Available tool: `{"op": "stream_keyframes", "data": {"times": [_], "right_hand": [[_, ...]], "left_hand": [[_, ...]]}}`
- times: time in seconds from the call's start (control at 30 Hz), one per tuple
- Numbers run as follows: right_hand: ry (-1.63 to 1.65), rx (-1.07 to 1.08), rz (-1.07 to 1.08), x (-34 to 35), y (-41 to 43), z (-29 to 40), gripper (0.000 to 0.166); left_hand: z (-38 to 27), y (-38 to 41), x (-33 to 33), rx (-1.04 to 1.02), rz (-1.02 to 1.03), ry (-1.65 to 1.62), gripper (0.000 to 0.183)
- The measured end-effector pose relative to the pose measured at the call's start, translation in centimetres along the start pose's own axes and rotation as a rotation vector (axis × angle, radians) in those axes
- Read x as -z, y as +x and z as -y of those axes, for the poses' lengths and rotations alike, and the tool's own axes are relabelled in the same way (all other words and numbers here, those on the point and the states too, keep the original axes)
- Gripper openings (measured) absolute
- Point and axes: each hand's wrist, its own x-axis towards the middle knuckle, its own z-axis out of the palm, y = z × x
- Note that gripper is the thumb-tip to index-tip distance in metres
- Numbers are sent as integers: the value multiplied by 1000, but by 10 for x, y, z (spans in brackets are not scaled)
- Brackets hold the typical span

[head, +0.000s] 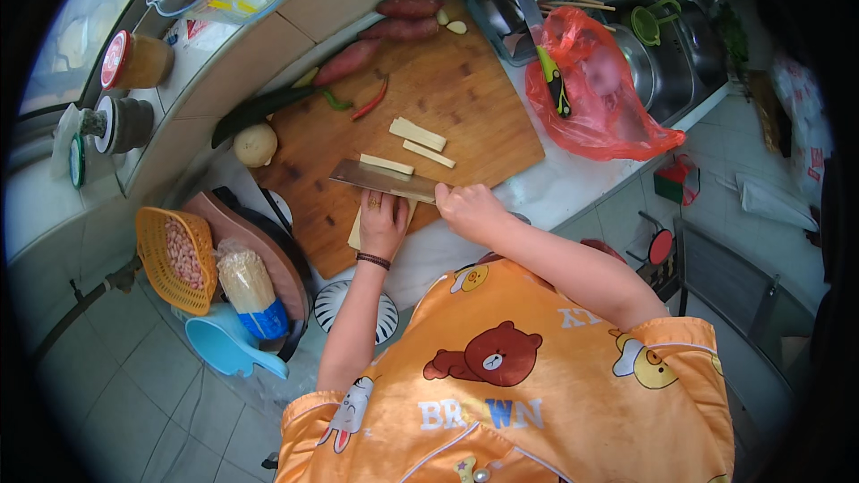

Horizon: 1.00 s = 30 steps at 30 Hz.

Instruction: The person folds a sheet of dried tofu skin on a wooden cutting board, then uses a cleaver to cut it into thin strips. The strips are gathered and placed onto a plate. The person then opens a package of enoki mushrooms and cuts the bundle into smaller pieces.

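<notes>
My right hand (pixel 472 212) grips the handle of a cleaver (pixel 376 178), its broad blade pointing left over the wooden cutting board (pixel 480 104). Close below the blade, my left hand (pixel 382 225) presses down on a pale slab of food (pixel 354 231), possibly firm tofu, and covers most of it. One cut pale strip (pixel 387 164) lies along the far side of the blade. Farther up the board rest a thin strip (pixel 429 154) and a small stack of strips (pixel 417 134). The cutting edge is hidden, so contact with the slab cannot be seen.
Sweet potatoes (pixel 347 62), a red chili (pixel 370 99), a green chili (pixel 337 102) and garlic cloves (pixel 456 27) line the board's far side. A knife (pixel 551 77) lies across a red plastic bag (pixel 604 94) beside the sink (pixel 681 74). A peanut basket (pixel 178 261) stands left.
</notes>
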Motion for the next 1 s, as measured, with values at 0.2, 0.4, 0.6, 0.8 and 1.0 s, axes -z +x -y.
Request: {"op": "stream_keyframes", "data": {"times": [0.2,0.4,0.6,0.8,1.0], "right_hand": [[-1,-153,6,22,-15,-28,11],[-73,-70,13,31,-45,-11,8],[-57,-82,69,35,-43,3,10],[-49,-70,66,35,-42,2,11],[-48,-77,94,35,-40,4,12]], "left_hand": [[-7,10,6,-28,-34,-40,31],[-8,0,6,-37,-57,-15,29],[-6,-1,4,-70,-42,3,24],[-5,-2,2,-52,-50,14,23],[-4,-3,2,-46,-29,18,23]]}}
